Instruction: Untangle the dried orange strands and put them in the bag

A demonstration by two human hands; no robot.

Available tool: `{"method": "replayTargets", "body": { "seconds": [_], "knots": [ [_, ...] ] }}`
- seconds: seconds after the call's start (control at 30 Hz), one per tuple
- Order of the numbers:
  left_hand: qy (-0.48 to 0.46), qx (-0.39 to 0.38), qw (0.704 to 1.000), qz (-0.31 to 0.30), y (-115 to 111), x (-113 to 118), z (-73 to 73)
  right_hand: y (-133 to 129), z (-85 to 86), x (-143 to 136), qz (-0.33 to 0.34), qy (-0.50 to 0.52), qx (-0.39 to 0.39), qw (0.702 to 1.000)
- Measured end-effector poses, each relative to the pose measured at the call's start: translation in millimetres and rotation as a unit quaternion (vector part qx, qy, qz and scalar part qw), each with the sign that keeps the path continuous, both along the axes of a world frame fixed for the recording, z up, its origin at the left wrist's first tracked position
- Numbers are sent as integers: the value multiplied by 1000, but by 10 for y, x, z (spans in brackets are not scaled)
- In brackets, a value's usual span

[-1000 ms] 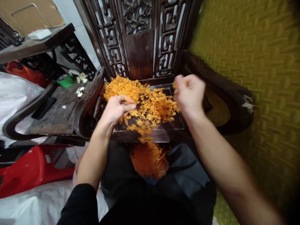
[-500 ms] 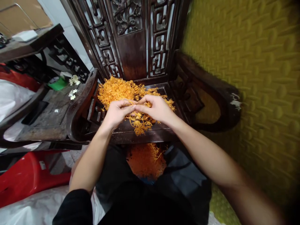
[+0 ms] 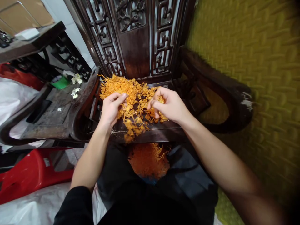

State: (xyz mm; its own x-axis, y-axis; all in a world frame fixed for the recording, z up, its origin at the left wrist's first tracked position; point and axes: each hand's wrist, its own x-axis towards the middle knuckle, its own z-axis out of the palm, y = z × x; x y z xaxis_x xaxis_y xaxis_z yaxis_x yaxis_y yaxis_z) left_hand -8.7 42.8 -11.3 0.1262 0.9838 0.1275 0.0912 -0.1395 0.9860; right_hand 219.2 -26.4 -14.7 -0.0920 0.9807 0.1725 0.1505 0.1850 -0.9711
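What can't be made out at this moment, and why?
In the head view:
Right hand: with the orange pile behind it, whether it pinches anything is unclear.
Sprig below the left hand: blur hides its tips.
Heap below the wooden seat: seat hides anything farther back.
Red stool: cut off by the left edge.

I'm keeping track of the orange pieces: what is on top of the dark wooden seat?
A heap of orange stringy clusters lies on the seat. The left hand and right hand hide part of it; whatever lies beneath the heap is covered.
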Motion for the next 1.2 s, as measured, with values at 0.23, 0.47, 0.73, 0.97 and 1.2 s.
{"method": "replayTargets", "body": {
  "seconds": [0.23,0.47,0.73,0.97,1.2],
  "knots": [
    [67,75,994,-27,-261,304,-35,40,-57,-281,37,-116,81,989],
    [32,152,985,72,-258,167,77,117,-148,-149,-77,76,15,994],
    [52,126,990,38,-228,254,8,260,-235,-204,-195,144,38,970],
    [100,165,974,122,-122,9,57,517,-262,456,-418,196,60,885],
    [-21,-46,998,29,-113,24,-68,265,-150,266,-228,265,-80,933]
  ]
}}
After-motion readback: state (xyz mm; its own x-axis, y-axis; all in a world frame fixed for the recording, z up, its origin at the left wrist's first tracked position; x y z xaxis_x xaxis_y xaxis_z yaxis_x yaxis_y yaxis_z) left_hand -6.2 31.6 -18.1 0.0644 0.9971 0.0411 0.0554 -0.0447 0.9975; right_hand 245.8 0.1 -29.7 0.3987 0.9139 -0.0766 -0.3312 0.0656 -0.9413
